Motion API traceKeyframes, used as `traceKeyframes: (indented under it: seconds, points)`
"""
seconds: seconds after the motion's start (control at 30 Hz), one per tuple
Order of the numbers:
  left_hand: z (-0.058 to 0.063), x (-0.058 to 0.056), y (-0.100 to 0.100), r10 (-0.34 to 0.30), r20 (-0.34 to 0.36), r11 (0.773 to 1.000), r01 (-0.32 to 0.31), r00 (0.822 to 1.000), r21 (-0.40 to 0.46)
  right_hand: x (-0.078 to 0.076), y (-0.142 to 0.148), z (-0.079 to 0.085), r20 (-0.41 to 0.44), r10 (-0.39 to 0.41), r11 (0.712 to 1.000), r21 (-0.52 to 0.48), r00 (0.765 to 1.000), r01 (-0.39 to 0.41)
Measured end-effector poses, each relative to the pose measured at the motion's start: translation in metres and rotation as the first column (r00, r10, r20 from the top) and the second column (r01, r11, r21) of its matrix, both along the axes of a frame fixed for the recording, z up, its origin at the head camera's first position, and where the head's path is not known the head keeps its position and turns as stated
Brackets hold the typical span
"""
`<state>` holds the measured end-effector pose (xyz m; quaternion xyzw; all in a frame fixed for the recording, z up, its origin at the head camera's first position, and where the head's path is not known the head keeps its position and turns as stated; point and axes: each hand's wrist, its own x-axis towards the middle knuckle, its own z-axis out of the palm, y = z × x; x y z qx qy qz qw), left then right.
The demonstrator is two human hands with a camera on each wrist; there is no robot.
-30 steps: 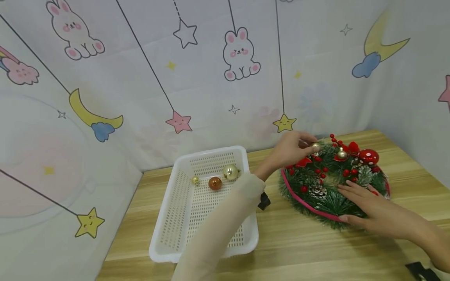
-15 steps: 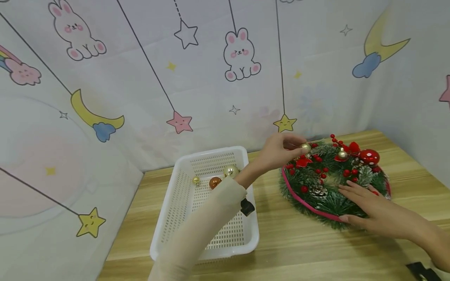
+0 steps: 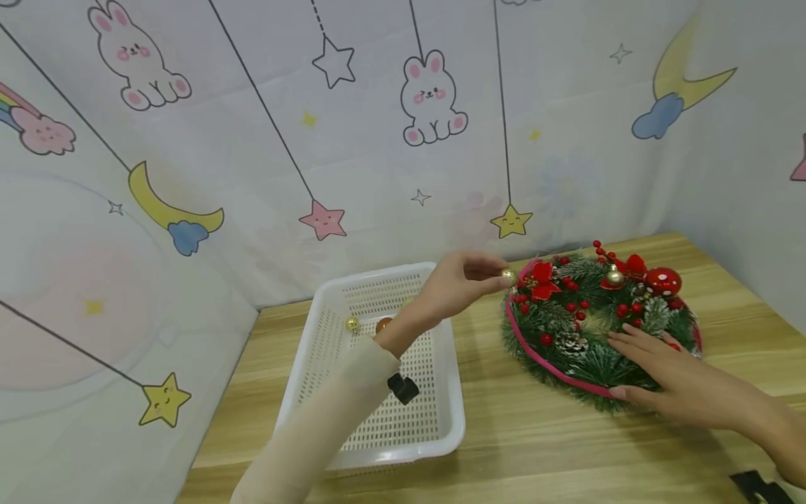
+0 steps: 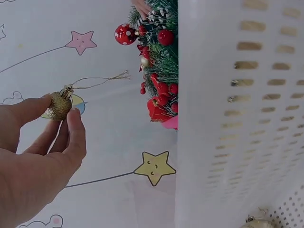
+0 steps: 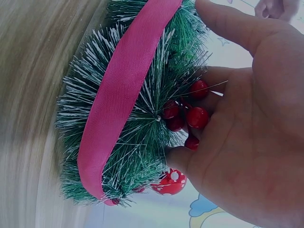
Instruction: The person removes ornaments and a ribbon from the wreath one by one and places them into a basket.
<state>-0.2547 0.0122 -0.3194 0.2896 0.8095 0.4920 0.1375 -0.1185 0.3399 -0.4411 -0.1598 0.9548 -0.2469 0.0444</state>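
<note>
My left hand [image 3: 462,283] pinches a small gold glitter Christmas ball [image 4: 59,105] between thumb and fingertips, its thin hanging loop trailing free in the left wrist view. In the head view this ball is between the basket and the wreath's left edge. On the right lies a green Christmas wreath [image 3: 604,381] with red berries, pine cones, red flowers and a pink ribbon [image 5: 118,90] along its outer side. My right hand [image 3: 680,381] rests on the wreath's near right part, fingers extended, thumb at the ribbon. A gold bauble [image 3: 614,278] and a spotted red ball [image 3: 663,281] sit on the wreath.
A white perforated plastic basket [image 3: 455,420] stands left of the wreath. Inside are a small gold ball [image 3: 352,323] and a copper ball [image 3: 383,325], the latter partly behind my left arm. A patterned cloth [image 3: 378,154] hangs behind the wooden table [image 3: 522,455].
My left hand has drawn away leftward from the wreath's back left part, bringing the gold ball along toward the basket. My right hand has stayed in place on the wreath.
</note>
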Motion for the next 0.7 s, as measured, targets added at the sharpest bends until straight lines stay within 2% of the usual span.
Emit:
traceKeyframes:
  seconds: [0.2, 0.4, 0.5, 0.6, 0.7]
  points:
    - [0.000, 0.002, -0.027, 0.021, -0.028, 1.000, -0.021, 0.999, -0.014, -0.001, -0.001, 0.000, 0.020, -0.002, 1.000, 0.003, 1.000, 0.002]
    - [0.007, 0.005, -0.056, 0.094, 0.012, 0.996, -0.094, 0.996, -0.004, -0.001, -0.001, 0.002, 0.032, 0.002, 1.000, -0.007, 0.999, -0.002]
    - [0.009, 0.005, -0.072, 0.122, 0.002, 0.992, -0.122, 0.992, 0.003, -0.001, -0.001, 0.003, 0.033, 0.002, 1.000, -0.009, 0.999, -0.002]
    - [0.008, 0.003, -0.086, 0.141, 0.000, 0.990, -0.141, 0.990, 0.006, -0.001, -0.001, 0.003, 0.033, -0.002, 1.000, -0.007, 0.999, 0.003]
    - [0.002, 0.001, -0.099, 0.146, 0.027, 0.989, -0.146, 0.989, -0.006, 0.000, -0.001, 0.004, 0.034, -0.007, 1.000, -0.002, 0.999, 0.007]
